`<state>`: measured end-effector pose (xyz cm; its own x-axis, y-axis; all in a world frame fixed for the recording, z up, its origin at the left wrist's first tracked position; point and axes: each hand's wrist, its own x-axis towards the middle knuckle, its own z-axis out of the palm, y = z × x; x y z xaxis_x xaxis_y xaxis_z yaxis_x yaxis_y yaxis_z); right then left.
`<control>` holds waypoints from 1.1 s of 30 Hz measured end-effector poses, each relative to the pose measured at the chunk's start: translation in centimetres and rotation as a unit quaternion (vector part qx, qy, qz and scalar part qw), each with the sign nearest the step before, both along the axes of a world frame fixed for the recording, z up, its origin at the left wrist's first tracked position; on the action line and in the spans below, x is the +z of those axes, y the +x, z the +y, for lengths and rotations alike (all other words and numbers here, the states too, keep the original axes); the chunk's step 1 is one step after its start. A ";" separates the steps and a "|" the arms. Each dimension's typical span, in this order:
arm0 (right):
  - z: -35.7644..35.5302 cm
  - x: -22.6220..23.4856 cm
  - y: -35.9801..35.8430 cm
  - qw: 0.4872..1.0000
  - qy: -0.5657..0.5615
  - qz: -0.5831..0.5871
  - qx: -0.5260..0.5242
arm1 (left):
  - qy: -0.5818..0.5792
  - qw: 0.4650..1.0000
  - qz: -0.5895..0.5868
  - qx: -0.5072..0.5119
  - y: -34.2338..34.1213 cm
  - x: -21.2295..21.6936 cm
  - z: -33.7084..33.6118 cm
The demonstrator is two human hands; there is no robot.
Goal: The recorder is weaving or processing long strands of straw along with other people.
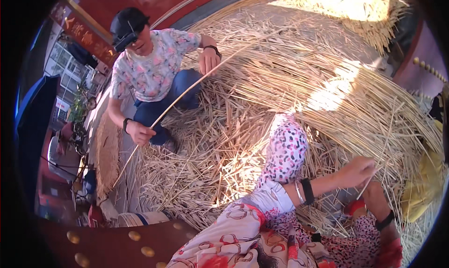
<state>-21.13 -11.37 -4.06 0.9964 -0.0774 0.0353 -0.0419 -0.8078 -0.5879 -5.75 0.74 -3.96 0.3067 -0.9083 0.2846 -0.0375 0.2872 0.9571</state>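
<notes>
At the right, my left hand (356,172) is closed round a thin, pale reed stalk (385,144). The stalk slants up over the heap from the fingers, and a short piece shows below them. Just beneath is my right hand (375,198), bent and partly in shadow. Its fingers look curled, but what they hold is hidden. A silver bangle and a dark band circle my left wrist; another dark band is on my right. Both hands are above my patterned trouser legs, near a red shoe (356,206).
A heap of long dry reed stalks (299,88) spreads across the middle and right. Opposite, a squatting person (156,64) holds one long stalk (175,100) in both hands. Yellow cloth (422,186) lies at the far right. A brown studded surface (112,247) edges the lower left.
</notes>
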 end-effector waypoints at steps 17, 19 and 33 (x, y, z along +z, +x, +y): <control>-28.2 -11.2 -17.2 0.942 0.015 0.126 -0.312 | 0.208 0.845 -0.488 -0.067 -1.3 -8.0 1.8; -29.0 -9.9 -16.7 0.953 -0.071 0.115 -0.273 | 0.195 0.868 -0.454 -0.049 -1.3 -8.4 1.9; -13.5 -7.1 4.4 0.958 -0.221 0.170 -0.074 | 0.252 0.840 -0.467 -0.110 1.0 -4.5 2.3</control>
<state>-16.78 -24.84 -11.18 0.9355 -0.2712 -0.2263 -0.3035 -0.9450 -0.1222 -4.79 3.08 -8.50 -0.0287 -0.9910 -0.1305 -0.8395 -0.0470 0.5413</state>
